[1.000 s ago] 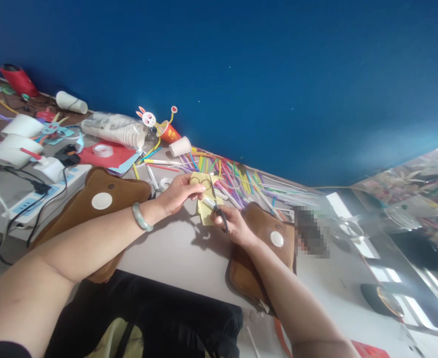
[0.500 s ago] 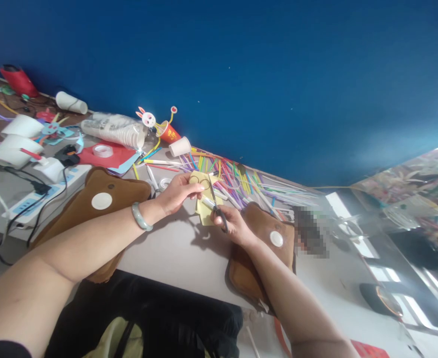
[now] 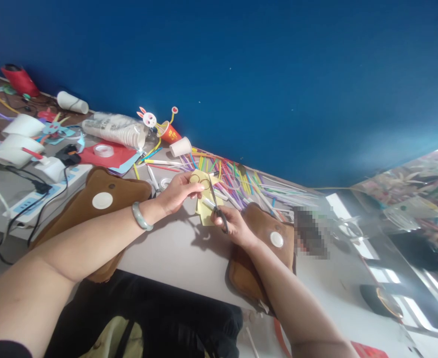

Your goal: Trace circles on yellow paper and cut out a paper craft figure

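Between finger and thumb my left hand pinches a piece of yellow paper with round outlines drawn on it. My right hand grips the dark handles of a pair of scissors, whose blades point up and reach the right edge of the paper. More yellow paper lies just below, on the table behind the scissors. Around my left wrist is a pale green bangle. Whether the blades are parted is too small to tell.
Brown cushions lie under both forearms. Coloured straws spread along the blue wall. At the left are stacked paper cups, red paper, a power strip and cables.
The yellow paper in my left hand has tilted slightly by the scissor blades. Both hands keep nearly the same place and grip.
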`<state>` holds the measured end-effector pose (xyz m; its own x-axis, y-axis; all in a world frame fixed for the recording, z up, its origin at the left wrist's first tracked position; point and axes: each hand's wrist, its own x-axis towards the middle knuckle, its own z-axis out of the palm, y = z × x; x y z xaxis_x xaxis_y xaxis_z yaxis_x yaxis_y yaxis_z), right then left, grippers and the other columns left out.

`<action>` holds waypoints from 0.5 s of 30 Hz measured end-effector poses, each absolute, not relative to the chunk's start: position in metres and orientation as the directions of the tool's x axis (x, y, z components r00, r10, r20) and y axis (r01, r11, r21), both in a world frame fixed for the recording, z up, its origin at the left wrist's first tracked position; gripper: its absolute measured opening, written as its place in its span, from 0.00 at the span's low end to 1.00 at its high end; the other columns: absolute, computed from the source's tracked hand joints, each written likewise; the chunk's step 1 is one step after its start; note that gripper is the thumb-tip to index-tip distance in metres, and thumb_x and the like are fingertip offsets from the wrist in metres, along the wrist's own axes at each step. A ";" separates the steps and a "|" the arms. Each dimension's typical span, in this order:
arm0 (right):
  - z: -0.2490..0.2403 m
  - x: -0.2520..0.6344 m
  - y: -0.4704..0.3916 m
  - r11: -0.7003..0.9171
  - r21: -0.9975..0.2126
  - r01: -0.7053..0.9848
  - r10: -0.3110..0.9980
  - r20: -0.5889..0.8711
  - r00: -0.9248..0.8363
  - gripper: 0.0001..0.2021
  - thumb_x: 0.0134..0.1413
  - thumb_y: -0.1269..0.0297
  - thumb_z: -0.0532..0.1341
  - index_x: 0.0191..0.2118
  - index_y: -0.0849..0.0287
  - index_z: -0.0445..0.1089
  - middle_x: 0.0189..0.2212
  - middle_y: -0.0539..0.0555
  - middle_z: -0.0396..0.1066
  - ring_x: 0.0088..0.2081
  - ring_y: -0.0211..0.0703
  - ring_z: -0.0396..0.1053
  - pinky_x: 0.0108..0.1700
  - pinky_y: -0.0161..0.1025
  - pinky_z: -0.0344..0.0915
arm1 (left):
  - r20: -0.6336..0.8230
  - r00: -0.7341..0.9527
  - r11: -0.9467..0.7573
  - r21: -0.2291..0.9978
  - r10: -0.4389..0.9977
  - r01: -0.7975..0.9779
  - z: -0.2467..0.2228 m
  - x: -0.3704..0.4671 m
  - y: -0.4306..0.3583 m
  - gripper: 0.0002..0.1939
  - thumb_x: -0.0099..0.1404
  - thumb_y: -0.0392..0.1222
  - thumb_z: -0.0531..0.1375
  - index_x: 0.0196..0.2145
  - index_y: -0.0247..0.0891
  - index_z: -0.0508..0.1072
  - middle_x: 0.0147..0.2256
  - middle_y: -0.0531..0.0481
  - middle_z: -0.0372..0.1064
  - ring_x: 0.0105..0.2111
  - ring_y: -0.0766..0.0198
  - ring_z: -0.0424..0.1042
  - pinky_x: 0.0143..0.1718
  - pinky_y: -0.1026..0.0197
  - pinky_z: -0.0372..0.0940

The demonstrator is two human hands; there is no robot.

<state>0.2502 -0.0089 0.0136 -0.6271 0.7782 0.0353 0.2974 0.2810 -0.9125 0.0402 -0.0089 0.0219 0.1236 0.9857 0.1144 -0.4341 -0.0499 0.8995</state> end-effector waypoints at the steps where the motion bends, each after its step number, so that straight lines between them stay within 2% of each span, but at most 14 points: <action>1: 0.014 0.250 -0.009 0.282 -0.912 0.296 0.779 0.038 -0.626 0.32 0.46 0.28 0.62 0.24 0.58 0.65 0.20 0.48 0.61 0.26 0.38 0.57 0.30 0.39 0.57 | 0.114 0.123 -0.050 0.900 0.986 -0.432 0.022 0.040 -0.009 0.08 0.52 0.39 0.66 0.25 0.35 0.70 0.23 0.55 0.65 0.23 0.71 0.65 0.25 0.66 0.55; 10: 0.012 0.251 -0.009 0.274 -0.922 0.275 0.774 0.042 -0.632 0.30 0.48 0.31 0.63 0.24 0.59 0.65 0.20 0.47 0.61 0.26 0.38 0.57 0.31 0.38 0.58 | 0.116 0.119 -0.056 0.907 0.986 -0.418 0.022 0.040 -0.009 0.08 0.52 0.40 0.65 0.26 0.34 0.71 0.24 0.54 0.65 0.23 0.71 0.65 0.25 0.66 0.56; 15: 0.013 0.251 -0.009 0.280 -0.916 0.288 0.777 0.040 -0.628 0.31 0.47 0.29 0.62 0.24 0.58 0.65 0.20 0.48 0.60 0.26 0.38 0.56 0.31 0.39 0.57 | 0.120 0.119 -0.060 0.907 0.986 -0.417 0.022 0.039 -0.008 0.08 0.52 0.40 0.65 0.26 0.34 0.71 0.24 0.54 0.65 0.23 0.71 0.65 0.26 0.66 0.56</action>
